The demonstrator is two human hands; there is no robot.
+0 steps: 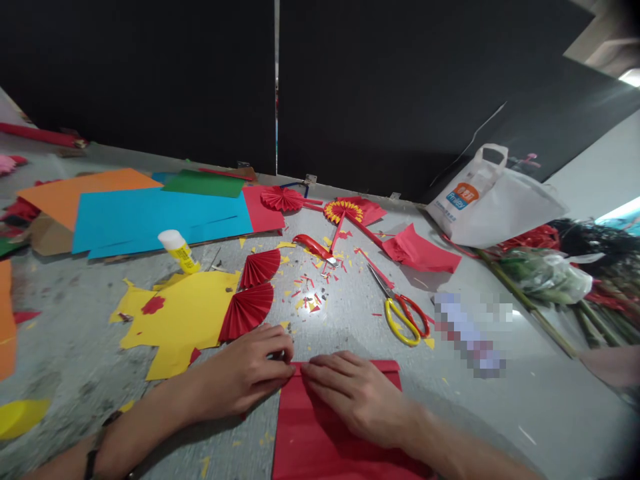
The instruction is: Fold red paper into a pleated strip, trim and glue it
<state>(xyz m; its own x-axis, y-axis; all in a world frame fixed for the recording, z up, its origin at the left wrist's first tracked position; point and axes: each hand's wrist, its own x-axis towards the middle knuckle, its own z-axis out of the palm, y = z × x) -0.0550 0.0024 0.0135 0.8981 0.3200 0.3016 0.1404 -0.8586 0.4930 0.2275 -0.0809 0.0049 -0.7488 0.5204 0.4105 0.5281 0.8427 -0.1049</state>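
A sheet of red paper (345, 433) lies in front of me, its far edge folded over in a narrow strip. At the left end of that strip, my left hand (255, 367) pinches the fold between thumb and fingers. My right hand (350, 390) rests flat on the sheet, fingertips pressing along the same fold. Beyond my left hand are two pleated red paper fans (247, 312) beside a cut-up yellow paper (187, 310). Scissors (403, 310) with one yellow and one red handle lie partly open past my right hand.
A glue stick (179, 251) lies by blue sheets (165, 217). A red utility knife (315, 249) sits among paper scraps. Behind are a red and yellow paper rosette (343, 212), crumpled red paper (420, 250) and a white bag (480, 200). Wrapped stems (555, 280) lie right.
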